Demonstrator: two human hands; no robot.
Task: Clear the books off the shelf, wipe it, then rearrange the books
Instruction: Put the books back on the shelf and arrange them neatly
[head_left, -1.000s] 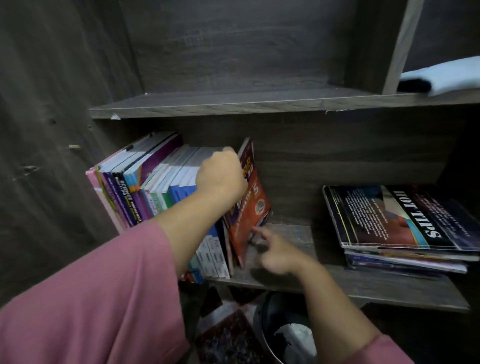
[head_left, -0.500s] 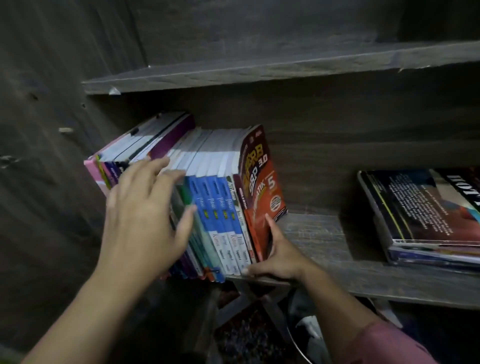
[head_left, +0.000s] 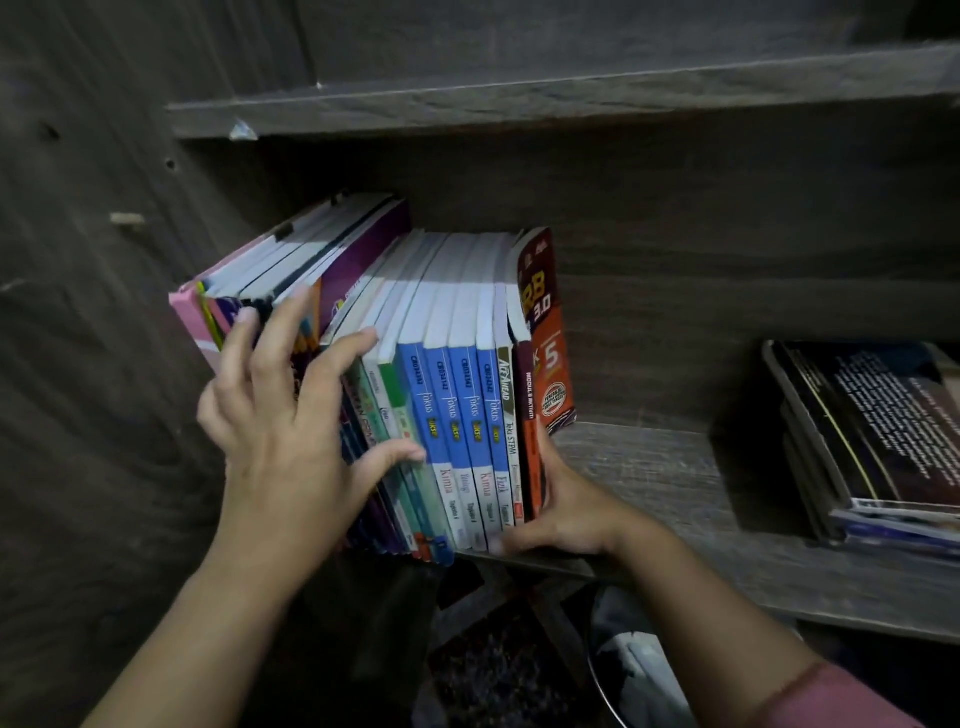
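At shelf (head_left: 649, 483) edge, L hand (head_left: 291, 431), R hand (head_left: 566, 512) flank books (head_left: 457, 405); room rt.

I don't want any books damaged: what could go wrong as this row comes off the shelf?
1. The left hand lies on the left spines of the row and the right hand presses the orange book at the right end; the blue books between are only squeezed and might slip out in a lift.
2. The row leans left, its lower ends at the shelf's front edge, so it could slide off.
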